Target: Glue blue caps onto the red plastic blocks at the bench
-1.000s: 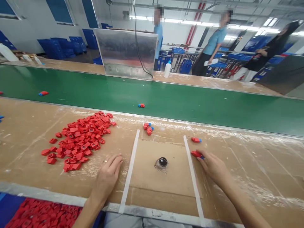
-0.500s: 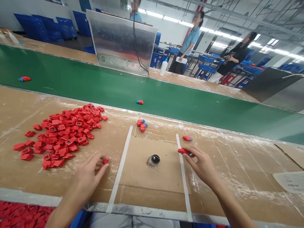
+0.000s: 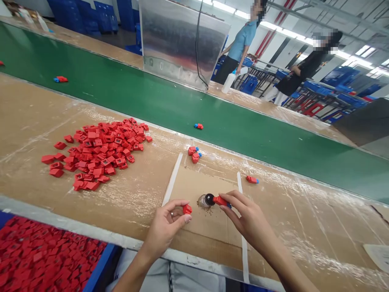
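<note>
1. Head view, left hand: the left hand point(image 3: 168, 223) pinches a small red block point(image 3: 187, 209) between thumb and fingers, above the near left part of a cardboard sheet point(image 3: 209, 229).
2. Head view, right hand: the right hand point(image 3: 244, 213) grips a red-and-blue piece point(image 3: 221, 200) in its fingertips. The piece's red end points left, right at the dark top of a small round container point(image 3: 209, 199); whether they touch, I cannot tell.
3. The container sits on the cardboard between the two hands, with dark specks scattered around it. A left white strip point(image 3: 172, 178) and a right white strip point(image 3: 245, 259) run along the sheet's sides.
4. Left on the table point(image 3: 148, 174) lies a heap of red blocks point(image 3: 103, 146), a few strays at its left edge. Nearer, at the left, a blue bin point(image 3: 99, 265) holds many more.
5. Beyond the sheet's far edge lies a pair of red-and-blue pieces point(image 3: 194, 155); a single piece point(image 3: 252, 179) lies right of the right strip.
6. Farther off runs a green belt point(image 3: 146, 97), bearing a middle piece point(image 3: 199, 126) and a left piece point(image 3: 60, 79).
7. Past the belt stand a metal panel point(image 3: 182, 44), a white bottle point(image 3: 228, 82) and two people.
</note>
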